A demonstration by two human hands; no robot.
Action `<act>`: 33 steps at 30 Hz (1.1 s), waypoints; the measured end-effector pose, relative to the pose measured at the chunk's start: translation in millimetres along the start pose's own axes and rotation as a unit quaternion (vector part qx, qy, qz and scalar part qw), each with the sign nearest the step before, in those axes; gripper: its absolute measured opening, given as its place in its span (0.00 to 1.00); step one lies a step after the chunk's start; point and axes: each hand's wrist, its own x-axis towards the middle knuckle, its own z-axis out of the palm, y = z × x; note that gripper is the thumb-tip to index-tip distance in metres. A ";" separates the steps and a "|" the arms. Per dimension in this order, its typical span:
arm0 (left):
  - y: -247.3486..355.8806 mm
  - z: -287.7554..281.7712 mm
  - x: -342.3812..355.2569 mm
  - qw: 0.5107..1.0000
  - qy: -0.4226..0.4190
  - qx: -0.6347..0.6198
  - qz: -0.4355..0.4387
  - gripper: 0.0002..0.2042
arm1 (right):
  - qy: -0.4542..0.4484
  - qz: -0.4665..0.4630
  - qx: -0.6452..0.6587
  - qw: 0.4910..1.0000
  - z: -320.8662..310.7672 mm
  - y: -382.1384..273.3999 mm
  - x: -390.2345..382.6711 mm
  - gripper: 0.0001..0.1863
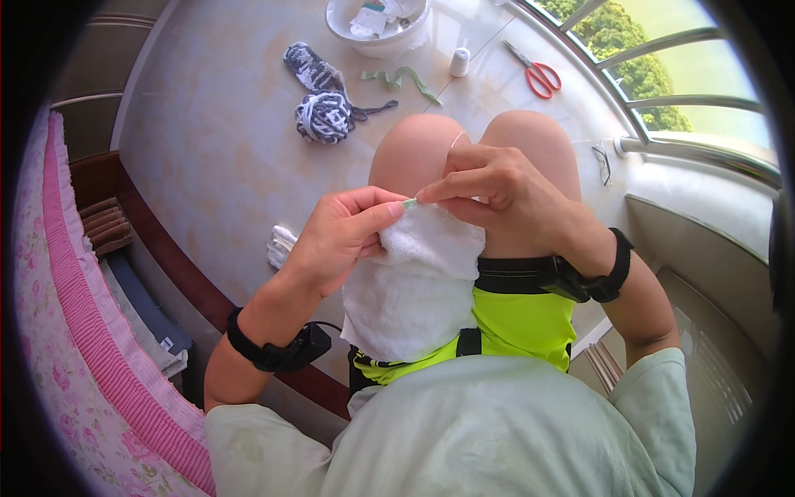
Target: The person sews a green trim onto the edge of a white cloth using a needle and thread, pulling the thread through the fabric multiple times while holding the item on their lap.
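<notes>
A white towel-like cloth (397, 306) lies folded over my left thigh, its upper end lifted toward my hands. Between the thumb and index finger of my left hand (335, 236) is the cloth's top edge, where a small green strip (409, 202) shows. My right hand (505, 186) meets it there, thumb and fingertips pinched together at the strip's end. What the right fingers hold is too small to make out. A thin pale thread (457, 141) curves above the right hand, over my knee.
On the floor ahead are a white basin (335, 31) of scraps, grey-white yarn (323, 116), a green ribbon (403, 80), a thread spool (460, 62) and red-handled scissors (542, 79). Glasses (604, 164) lie by the window railing at right. A pink floral bedcover (74, 331) hangs at left.
</notes>
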 end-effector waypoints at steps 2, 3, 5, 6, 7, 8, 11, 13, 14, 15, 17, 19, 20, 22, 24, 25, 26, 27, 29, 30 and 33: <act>0.4 0.8 -0.2 1.000 0.001 0.001 0.000 0.10 | 0.000 0.001 0.001 1.000 -0.4 0.0 -0.1 0.11; 1.3 2.5 -0.5 1.000 0.006 0.002 -0.002 0.10 | -0.004 0.005 0.003 1.000 -0.8 0.1 -0.3 0.10; 1.2 2.7 -0.3 1.000 0.011 0.004 -0.003 0.10 | -0.007 0.008 0.006 1.000 -1.5 0.0 0.0 0.10; -0.3 1.0 0.4 1.000 0.008 0.005 -0.002 0.10 | -0.007 0.001 -0.003 1.000 -2.1 -0.1 1.0 0.10; -1.1 0.2 0.8 1.000 0.006 0.005 0.000 0.10 | -0.007 -0.006 -0.012 1.000 -2.3 -0.2 1.8 0.09; -1.0 0.4 1.0 1.000 0.005 0.005 0.000 0.10 | -0.007 -0.006 -0.012 1.000 -1.9 -0.1 2.1 0.09; -0.8 2.8 0.6 1.000 0.016 0.016 -0.002 0.10 | 0.001 0.008 0.020 1.000 0.2 1.2 2.4 0.09; 0.5 5.7 0.5 1.000 0.027 0.014 -0.005 0.09 | 0.002 0.007 0.014 1.000 1.1 2.3 2.2 0.08; 0.1 4.3 0.4 1.000 0.027 0.014 -0.005 0.09 | 0.002 0.007 0.015 1.000 1.6 2.1 2.6 0.08; -0.7 1.8 0.5 1.000 0.018 0.014 -0.004 0.10 | 0.004 0.006 0.014 1.000 2.2 2.0 3.1 0.07; -0.7 0.6 0.3 1.000 0.009 0.014 -0.002 0.10 | 0.006 0.006 0.013 1.000 3.3 2.1 4.1 0.05; 1.2 1.8 -0.8 1.000 0.002 0.009 0.000 0.10 | 0.018 0.029 0.024 0.999 4.3 2.4 5.0 0.04; 2.1 2.7 -1.1 1.000 0.001 0.009 0.000 0.10 | 0.018 0.029 0.024 0.999 4.2 2.6 5.2 0.04; 3.3 4.1 -1.4 1.000 0.005 0.013 -0.005 0.10 | 0.013 0.039 0.030 0.999 3.8 3.0 5.3 0.04; 2.2 3.0 -1.0 1.000 0.007 0.012 -0.005 0.10 | 0.008 0.042 0.029 0.999 3.8 1.7 5.6 0.03; 1.8 2.7 -0.8 1.000 0.009 0.012 -0.005 0.10 | 0.003 0.046 0.028 0.999 4.0 1.0 5.6 0.03; 1.8 3.1 -0.5 1.000 0.008 0.012 -0.006 0.10 | 0.004 0.046 0.028 0.999 4.9 0.6 5.8 0.03; 1.6 3.9 -0.1 1.000 0.014 0.013 -0.006 0.09 | 0.002 0.051 0.031 0.998 6.2 0.3 6.3 0.03; 1.5 4.3 0.1 1.000 0.019 0.013 -0.007 0.09 | 0.001 0.056 0.035 0.998 7.0 0.0 6.4 0.03; 1.3 4.3 0.1 1.000 0.022 0.014 -0.008 0.09 | 0.000 0.058 0.041 0.997 7.1 0.0 6.4 0.03; -0.9 3.1 1.2 0.999 0.028 0.019 -0.006 0.09 | -0.005 0.068 0.048 0.997 5.6 -2.5 7.2 0.03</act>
